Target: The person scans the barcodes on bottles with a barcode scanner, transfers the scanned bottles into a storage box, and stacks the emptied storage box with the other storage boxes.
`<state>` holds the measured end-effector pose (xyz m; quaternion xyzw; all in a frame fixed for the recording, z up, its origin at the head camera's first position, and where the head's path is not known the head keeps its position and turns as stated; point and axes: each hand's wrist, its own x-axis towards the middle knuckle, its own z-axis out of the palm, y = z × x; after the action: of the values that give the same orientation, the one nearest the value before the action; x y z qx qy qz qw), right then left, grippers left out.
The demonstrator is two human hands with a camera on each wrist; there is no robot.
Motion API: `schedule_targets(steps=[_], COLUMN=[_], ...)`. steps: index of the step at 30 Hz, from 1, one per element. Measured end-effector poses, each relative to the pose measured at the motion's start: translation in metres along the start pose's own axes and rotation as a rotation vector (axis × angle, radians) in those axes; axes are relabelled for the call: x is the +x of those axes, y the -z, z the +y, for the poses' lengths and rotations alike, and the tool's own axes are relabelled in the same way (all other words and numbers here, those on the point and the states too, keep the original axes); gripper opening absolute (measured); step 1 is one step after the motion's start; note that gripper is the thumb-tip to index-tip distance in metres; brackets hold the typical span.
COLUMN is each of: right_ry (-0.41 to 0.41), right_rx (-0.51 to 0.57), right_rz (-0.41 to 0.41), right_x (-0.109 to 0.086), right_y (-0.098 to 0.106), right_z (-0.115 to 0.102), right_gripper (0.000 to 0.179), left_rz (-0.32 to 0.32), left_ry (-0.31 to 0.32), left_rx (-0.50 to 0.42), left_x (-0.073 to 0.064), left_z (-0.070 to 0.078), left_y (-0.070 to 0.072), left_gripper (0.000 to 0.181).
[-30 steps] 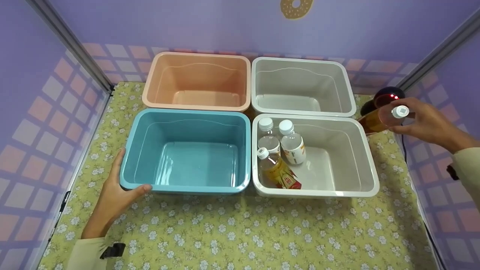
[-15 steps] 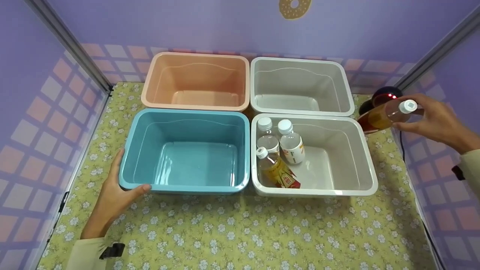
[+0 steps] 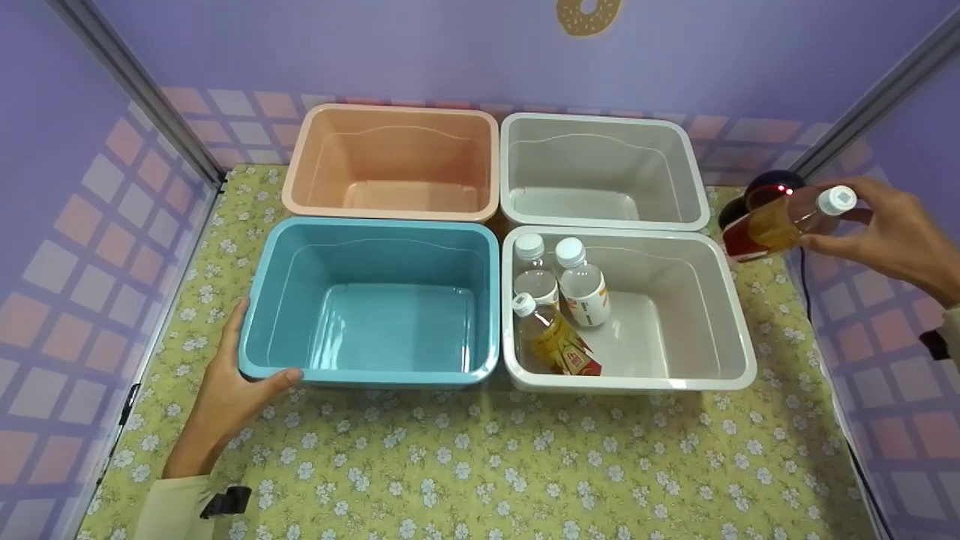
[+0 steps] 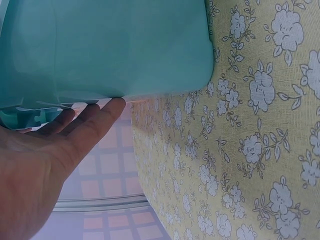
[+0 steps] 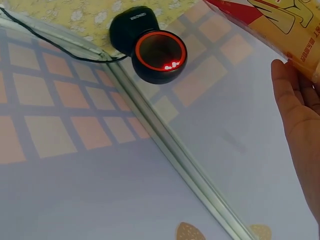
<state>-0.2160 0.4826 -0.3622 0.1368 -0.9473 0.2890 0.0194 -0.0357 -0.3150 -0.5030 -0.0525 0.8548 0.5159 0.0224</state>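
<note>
My right hand (image 3: pixel 896 229) holds a bottle of amber drink (image 3: pixel 774 226) near its neck, at the far right in the head view. The bottle is tilted, its white cap towards me and its base towards a black scanner (image 3: pixel 774 187) with red lights. In the right wrist view, the bottle's yellow and red label (image 5: pixel 280 25) shows at the top right. My left hand (image 3: pixel 232 390) rests on the near left corner of the blue bin (image 3: pixel 375 376), thumb on the rim. The left wrist view shows its fingers (image 4: pixel 95 120) straight against the outer wall.
The near right off-white bin (image 3: pixel 637 385) holds two white-capped clear bottles (image 3: pixel 587 296) and a yellow-labelled bottle (image 3: pixel 559 341). Behind stand an orange bin (image 3: pixel 397 112) and a grey bin (image 3: pixel 600 120). A black cable (image 5: pixel 50 47) runs from the scanner along the right wall.
My right hand and the bottle have moved right, away from the off-white bin, and slightly up in the view. More of the bottle's body shows. The left hand stays on the blue bin.
</note>
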Motion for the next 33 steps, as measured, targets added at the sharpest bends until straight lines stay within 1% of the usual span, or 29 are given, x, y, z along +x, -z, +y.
schedule_targets(steps=[6,15,20,24,29,33], right_ry=[-0.024,-0.022,-0.05,-0.062,-0.069,-0.064], right_rx=[0.015,0.009,0.058,0.086,0.092,0.097], right_rz=[0.042,0.092,0.096,0.094,0.093,0.092], right_x=[0.001,0.004,0.004,0.004,0.005,0.007], right_y=[0.004,0.006,0.009,0.011,0.012,0.012], right_z=[-0.007,-0.017,-0.022,-0.025,-0.028,-0.031], right_gripper=[0.067,0.066,0.069,0.069,0.07,0.071], left_rz=[0.007,-0.002,-0.006,0.0,0.002,-0.003], left_ry=[0.0,0.01,0.014,0.011,0.006,0.009], left_rx=[0.006,-0.019,-0.028,-0.011,-0.005,-0.022], left_x=[-0.001,-0.001,-0.001,-0.001,0.001,0.001], left_z=[-0.001,-0.003,-0.002,-0.001,-0.001,-0.001], left_y=[0.001,0.002,0.002,0.001,0.001,0.001], left_gripper=[0.127,0.128,0.128,0.127,0.128,0.128])
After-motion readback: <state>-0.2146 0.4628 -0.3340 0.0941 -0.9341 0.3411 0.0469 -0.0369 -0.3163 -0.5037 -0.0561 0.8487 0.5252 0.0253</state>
